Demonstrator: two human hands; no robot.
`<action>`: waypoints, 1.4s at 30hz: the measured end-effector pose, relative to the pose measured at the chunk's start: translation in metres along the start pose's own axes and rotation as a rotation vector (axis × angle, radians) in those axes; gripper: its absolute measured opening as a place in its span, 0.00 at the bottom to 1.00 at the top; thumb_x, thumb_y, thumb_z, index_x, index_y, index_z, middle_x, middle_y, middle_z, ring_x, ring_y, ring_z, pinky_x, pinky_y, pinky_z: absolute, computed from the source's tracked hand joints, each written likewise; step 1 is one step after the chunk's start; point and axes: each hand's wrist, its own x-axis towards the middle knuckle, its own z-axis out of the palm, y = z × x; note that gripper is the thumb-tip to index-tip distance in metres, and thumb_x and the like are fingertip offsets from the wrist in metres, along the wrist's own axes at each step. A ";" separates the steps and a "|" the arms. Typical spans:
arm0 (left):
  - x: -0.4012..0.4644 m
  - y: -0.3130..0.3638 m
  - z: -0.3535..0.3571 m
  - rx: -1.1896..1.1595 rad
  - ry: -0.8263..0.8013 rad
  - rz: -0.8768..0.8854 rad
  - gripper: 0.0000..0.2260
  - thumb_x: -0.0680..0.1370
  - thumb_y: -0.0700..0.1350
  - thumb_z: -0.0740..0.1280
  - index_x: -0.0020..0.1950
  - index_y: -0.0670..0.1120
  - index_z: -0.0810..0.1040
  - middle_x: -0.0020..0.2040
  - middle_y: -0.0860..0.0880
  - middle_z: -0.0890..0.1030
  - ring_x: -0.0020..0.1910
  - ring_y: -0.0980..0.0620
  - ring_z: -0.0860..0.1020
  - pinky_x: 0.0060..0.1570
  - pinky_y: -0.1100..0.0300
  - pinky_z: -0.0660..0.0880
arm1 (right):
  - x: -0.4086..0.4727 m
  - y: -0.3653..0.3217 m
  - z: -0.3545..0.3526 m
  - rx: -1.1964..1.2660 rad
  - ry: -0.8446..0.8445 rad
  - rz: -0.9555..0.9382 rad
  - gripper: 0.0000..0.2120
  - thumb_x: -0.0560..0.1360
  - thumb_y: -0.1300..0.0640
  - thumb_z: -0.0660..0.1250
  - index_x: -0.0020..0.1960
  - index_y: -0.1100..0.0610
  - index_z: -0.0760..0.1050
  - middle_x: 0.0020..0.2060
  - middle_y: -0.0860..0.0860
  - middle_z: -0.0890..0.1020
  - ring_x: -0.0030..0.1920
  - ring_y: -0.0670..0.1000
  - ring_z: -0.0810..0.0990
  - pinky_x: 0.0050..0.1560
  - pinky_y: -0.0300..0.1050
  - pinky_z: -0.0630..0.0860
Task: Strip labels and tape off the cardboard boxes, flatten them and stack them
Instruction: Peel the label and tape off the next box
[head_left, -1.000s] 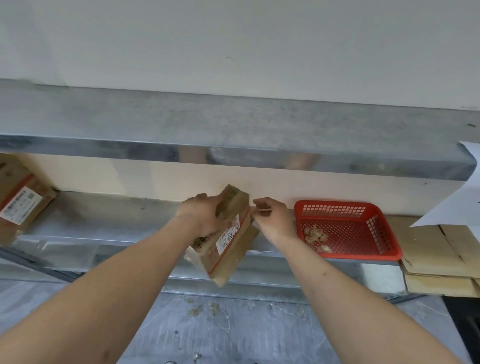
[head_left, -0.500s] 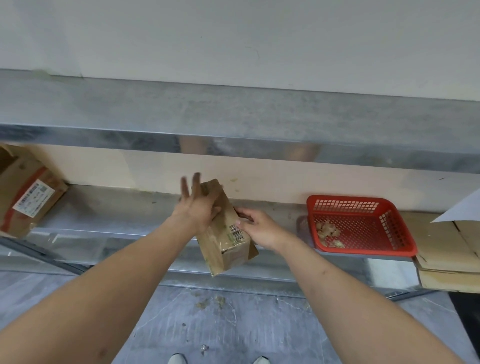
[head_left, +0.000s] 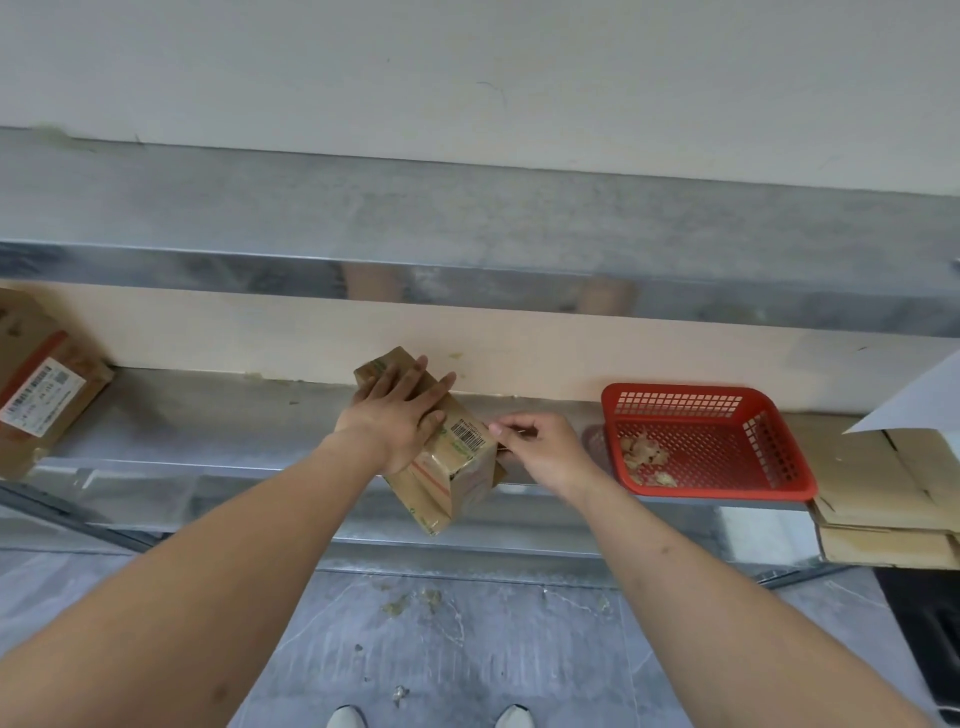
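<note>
Box in hand: a small cardboard box (head_left: 447, 457), barcode label facing up, is held tilted over the front edge of the metal worktop (head_left: 218, 421), just left of the red basket (head_left: 706, 441).
Left hand: the left hand (head_left: 397, 421) lies flat on the box's top face, fingers straight and spread, pressing it.
Right hand: the right hand (head_left: 540, 447), between box and basket, has its fingers curled narrow, pinching a thin strip at the box's right edge.
Red basket: a perforated plastic tray on the worktop; inside lie a few crumpled brownish scraps (head_left: 644, 457), gathered toward its left side.
Left of basket, far end: a second cardboard box (head_left: 41, 389) with a white label and red tape.
Right of basket: a stack of flattened cardboard (head_left: 883, 499), touching the basket's corner.
Floor: small scraps (head_left: 410, 600) lie below the box.
</note>
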 end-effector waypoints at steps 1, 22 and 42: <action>0.001 0.000 0.001 -0.004 0.001 -0.006 0.25 0.84 0.63 0.42 0.80 0.69 0.37 0.83 0.55 0.37 0.83 0.45 0.43 0.81 0.47 0.45 | 0.000 0.001 -0.001 0.030 -0.005 0.013 0.06 0.80 0.61 0.71 0.51 0.53 0.86 0.50 0.52 0.88 0.54 0.55 0.86 0.53 0.40 0.83; 0.000 0.000 0.004 -0.052 0.000 -0.003 0.24 0.85 0.61 0.44 0.80 0.68 0.40 0.83 0.54 0.38 0.83 0.43 0.41 0.80 0.46 0.42 | 0.010 0.008 0.007 0.108 -0.145 0.147 0.06 0.84 0.60 0.64 0.51 0.57 0.78 0.46 0.54 0.82 0.45 0.48 0.82 0.53 0.48 0.85; -0.007 0.031 -0.007 -0.068 0.037 -0.222 0.25 0.84 0.61 0.45 0.82 0.66 0.43 0.84 0.48 0.49 0.81 0.35 0.51 0.78 0.40 0.57 | -0.007 -0.008 0.012 -0.018 0.316 0.059 0.07 0.86 0.57 0.56 0.52 0.52 0.72 0.49 0.53 0.81 0.50 0.53 0.84 0.54 0.54 0.84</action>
